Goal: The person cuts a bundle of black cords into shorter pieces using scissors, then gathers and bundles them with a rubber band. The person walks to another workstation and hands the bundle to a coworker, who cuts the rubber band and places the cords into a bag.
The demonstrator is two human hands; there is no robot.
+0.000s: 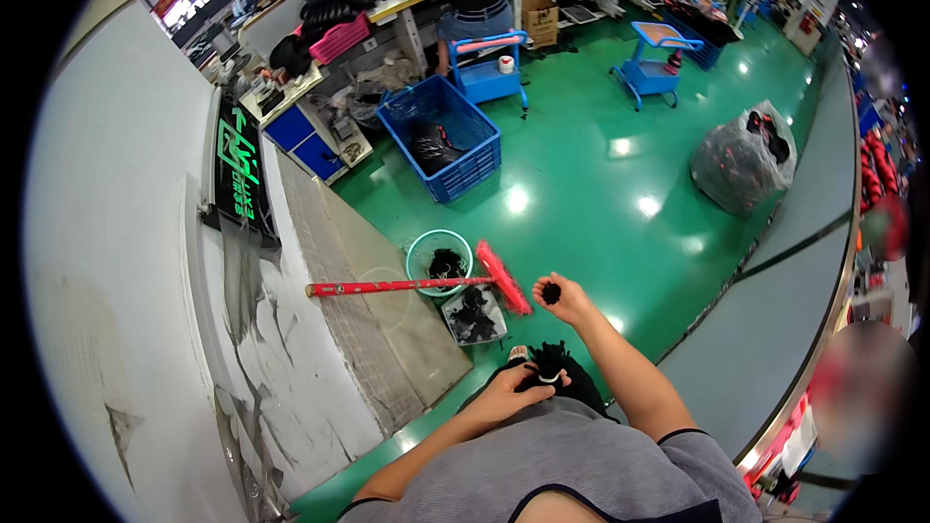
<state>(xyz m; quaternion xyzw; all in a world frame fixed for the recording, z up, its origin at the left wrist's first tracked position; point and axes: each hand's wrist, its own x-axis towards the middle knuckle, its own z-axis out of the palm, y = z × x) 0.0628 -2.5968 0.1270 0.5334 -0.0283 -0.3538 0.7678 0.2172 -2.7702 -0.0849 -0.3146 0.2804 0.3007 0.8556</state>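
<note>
Close to my body, my left hand is closed around a bundle of black strips. A white band circles the bundle, and its loose ends fan out at the top. Farther forward and to the right, my right hand has its fingers curled round a small black tuft. Only the tuft's dark round end shows; the rest is hidden in the fist. The two hands are apart.
A red-handled broom leans across a round teal basket and a clear bin with black scraps. Beyond stand a blue crate, a blue trolley and a stuffed plastic bag. A grey partition runs along the right.
</note>
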